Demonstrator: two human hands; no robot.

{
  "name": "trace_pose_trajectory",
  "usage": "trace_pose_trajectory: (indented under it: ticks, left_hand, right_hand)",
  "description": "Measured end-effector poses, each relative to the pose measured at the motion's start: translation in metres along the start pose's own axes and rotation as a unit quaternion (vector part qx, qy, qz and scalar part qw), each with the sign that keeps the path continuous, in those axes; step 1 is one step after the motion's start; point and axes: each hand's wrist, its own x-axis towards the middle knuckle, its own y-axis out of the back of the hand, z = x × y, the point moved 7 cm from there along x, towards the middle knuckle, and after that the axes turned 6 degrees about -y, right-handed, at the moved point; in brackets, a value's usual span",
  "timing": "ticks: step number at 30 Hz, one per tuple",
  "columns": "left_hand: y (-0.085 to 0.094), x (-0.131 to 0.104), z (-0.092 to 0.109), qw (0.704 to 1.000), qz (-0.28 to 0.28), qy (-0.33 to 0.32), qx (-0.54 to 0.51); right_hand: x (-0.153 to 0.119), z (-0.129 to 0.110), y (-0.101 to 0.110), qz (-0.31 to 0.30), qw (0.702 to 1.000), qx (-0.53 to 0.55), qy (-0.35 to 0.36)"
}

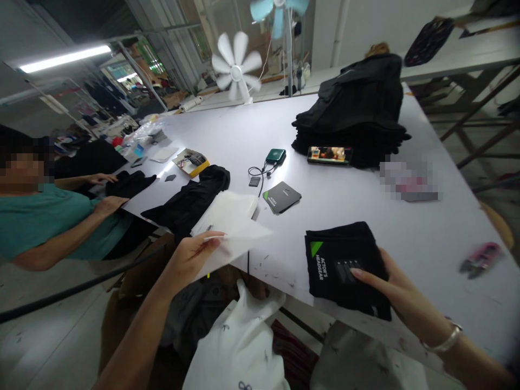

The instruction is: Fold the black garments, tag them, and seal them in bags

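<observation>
My left hand (201,252) pinches the edge of a thin white translucent bag (247,235), lifted at the front of a stack of similar bags (229,208). My right hand (392,281) grips a folded black cloth (333,292) at the table's front edge, thumb on top and fingers hidden beneath. A dark card with a green corner and the words "ACTOR'S HEADGEAR" (323,262) lies on that cloth. Between and beyond my hands is a small pile of similar cards (282,196). Black fabric (195,197) lies behind the bags.
On the white table (227,132) stand a tall black garment pile (353,103), a phone (330,155), a green device with a cable (275,156), a yellow-edged box (190,162) and pink-handled snippers (481,259). A white fan (236,67) is behind. A person (60,222) handles black cloth at left.
</observation>
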Motion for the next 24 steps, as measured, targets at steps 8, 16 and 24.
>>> trace_pose_trajectory:
  ticks: [8, 16, 24]
  left_hand:
    - [-0.084, 0.093, 0.070, 0.925, -0.329, -0.137, -0.134]
    - [-0.188, 0.137, 0.081, 0.864, -0.428, -0.175, -0.199]
    - [-0.190, 0.107, 0.071, 0.850, -0.456, -0.161, -0.208]
  right_hand:
    - [-0.041, -0.036, 0.055, 0.063, 0.997, 0.042, -0.005]
    - [-0.048, -0.004, 0.038, -0.098, 0.991, -0.001, -0.088]
    - [-0.019, -0.005, -0.020, -0.178, 0.983, -0.035, -0.037]
